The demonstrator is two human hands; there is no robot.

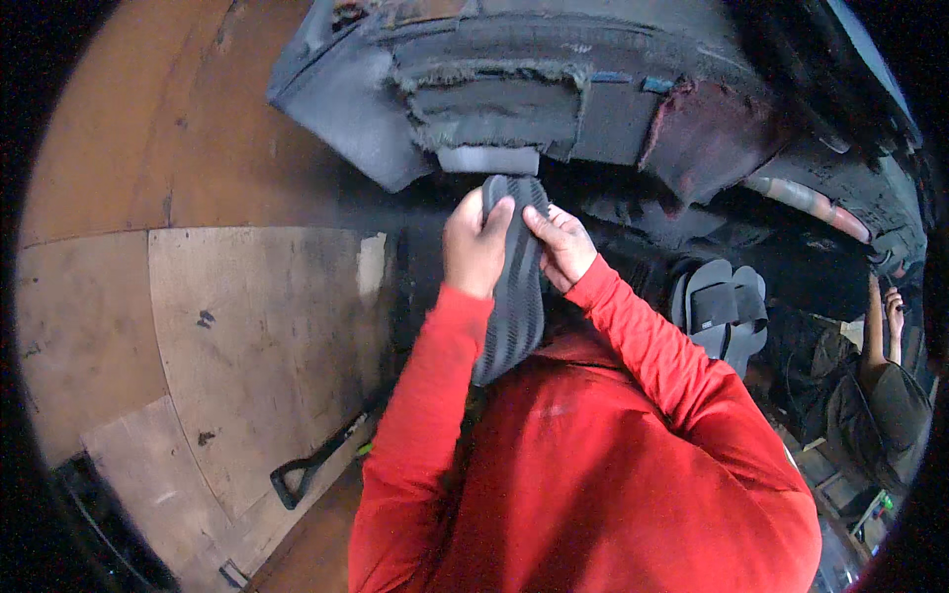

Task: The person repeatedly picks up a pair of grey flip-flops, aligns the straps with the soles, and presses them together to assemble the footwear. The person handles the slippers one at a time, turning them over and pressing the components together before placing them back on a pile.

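Observation:
A dark grey slipper [514, 308] with a ridged, wavy sole is in both my hands, its sole turned up and its length running toward my body. My left hand [473, 242] closes round the left edge, thumb lying on the sole. Along the right edge, my right hand [563, 244] pinches the slipper near its far end. That far end lies just below a pale, smooth bar or roller [488, 160] in a dusty machine housing [603, 133]. Whether the two touch is unclear.
Several grey slippers [727, 304] stand bunched to my right. Frayed cloth flaps [707, 138] hang from the housing, with a pipe [816, 206] beyond. Wooden panels [267, 336] and a black handle [304, 474] are on the left. Another person [880, 405] works at the far right.

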